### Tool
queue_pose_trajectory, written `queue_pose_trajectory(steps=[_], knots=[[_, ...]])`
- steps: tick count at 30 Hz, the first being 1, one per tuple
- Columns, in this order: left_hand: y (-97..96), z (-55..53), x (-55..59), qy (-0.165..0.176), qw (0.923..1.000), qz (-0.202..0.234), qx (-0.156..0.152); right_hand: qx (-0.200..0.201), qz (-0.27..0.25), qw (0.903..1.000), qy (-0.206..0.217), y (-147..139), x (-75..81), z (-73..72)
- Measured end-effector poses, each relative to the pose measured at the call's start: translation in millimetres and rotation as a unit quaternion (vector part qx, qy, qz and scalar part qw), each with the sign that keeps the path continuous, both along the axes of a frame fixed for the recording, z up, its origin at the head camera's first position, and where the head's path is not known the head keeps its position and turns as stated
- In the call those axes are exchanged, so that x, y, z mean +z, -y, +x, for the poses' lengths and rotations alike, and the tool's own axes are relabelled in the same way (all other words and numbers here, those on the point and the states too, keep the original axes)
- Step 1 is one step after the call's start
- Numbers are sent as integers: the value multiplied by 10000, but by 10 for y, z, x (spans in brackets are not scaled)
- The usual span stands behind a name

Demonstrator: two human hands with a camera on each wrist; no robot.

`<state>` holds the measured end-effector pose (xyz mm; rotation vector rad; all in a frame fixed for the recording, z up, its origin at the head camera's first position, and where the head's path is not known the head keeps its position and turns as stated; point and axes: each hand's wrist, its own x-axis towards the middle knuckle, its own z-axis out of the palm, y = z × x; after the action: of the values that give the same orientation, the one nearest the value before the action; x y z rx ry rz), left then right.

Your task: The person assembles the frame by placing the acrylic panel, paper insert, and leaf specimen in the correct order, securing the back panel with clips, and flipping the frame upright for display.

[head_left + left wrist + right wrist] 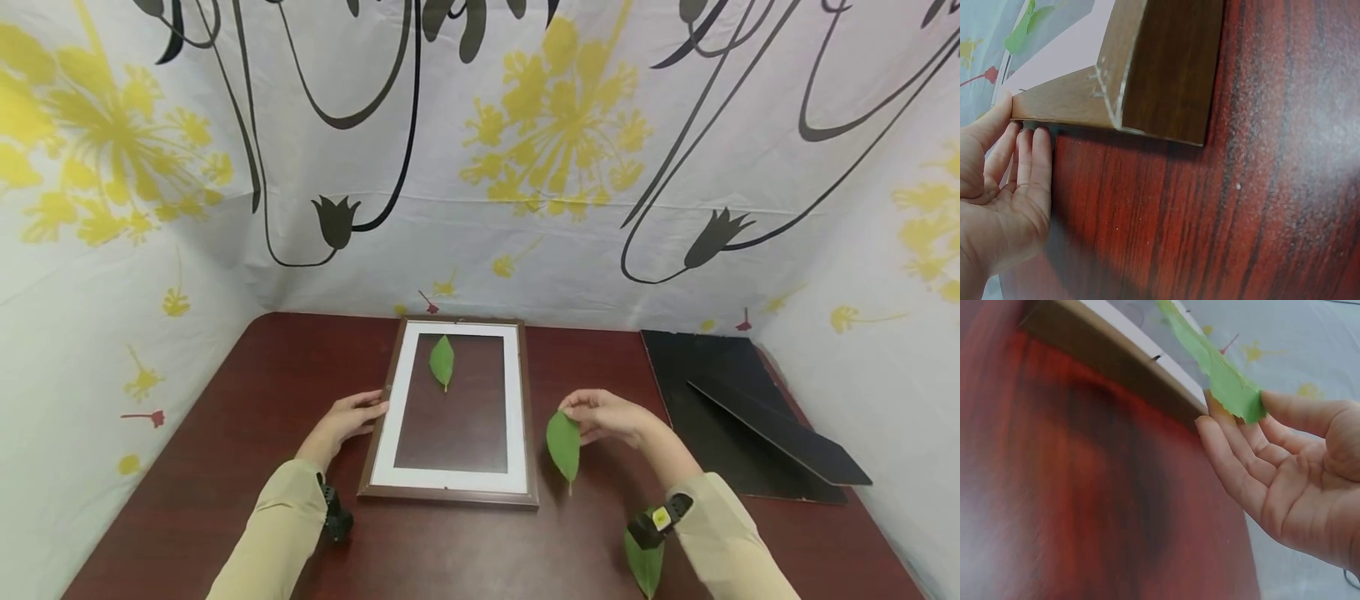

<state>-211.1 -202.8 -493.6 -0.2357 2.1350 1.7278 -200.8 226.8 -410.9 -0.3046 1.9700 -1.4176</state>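
Note:
A brown picture frame [448, 496] with a white mat [517, 417] lies on the table. Inside its window, near the top left, is a green leaf [442, 360]. My left hand [349, 422] holds the frame's left side, its thumb at the upper edge and its fingers against the side and underside in the left wrist view. To the right of the frame, my right hand [609, 417] pinches a second green leaf [564, 446] near one end between thumb and fingers. This leaf hangs above the table, its stem pointing down in the head view.
Another green leaf [643, 567] lies on the table below my right wrist, partly hidden by the wrist camera. At the right stands a black board [690, 392] lying flat, with a second black panel [780, 429] tilted up over it. A patterned cloth wall [450, 250] borders the dark red table [225, 467].

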Motion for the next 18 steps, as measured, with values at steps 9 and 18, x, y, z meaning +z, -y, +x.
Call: queue_pose_trajectory(steps=[9, 18], knots=[[-155, 113, 289, 263, 9993, -115, 251, -215, 68, 9997, 10, 302, 172, -280], [-116, 93, 187, 271, 9992, -184, 208, -380, -47, 9993, 13, 531, 178, -438]])
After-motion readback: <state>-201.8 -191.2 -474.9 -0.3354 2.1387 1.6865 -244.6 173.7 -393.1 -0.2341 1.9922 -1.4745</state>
